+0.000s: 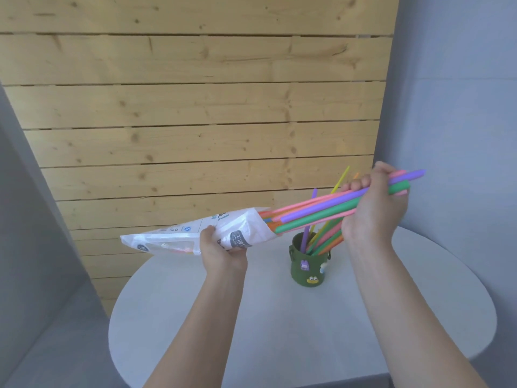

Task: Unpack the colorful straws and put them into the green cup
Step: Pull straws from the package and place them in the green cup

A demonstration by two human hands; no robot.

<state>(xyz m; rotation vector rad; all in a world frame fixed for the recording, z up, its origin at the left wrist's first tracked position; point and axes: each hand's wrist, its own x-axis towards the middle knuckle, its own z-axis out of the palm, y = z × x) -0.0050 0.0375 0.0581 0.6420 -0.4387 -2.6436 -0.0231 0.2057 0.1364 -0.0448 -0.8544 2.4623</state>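
Right hand (373,208) clenched around a bundle of straws (321,210), half out of the bag (195,233). Left hand (221,250) grips the bag's middle. Green cup (307,267) sits just below the right hand.

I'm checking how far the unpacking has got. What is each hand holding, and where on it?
Left hand grips the white bag around its middle. Right hand clasps a bundle of straws near their free ends, half out of the bag.
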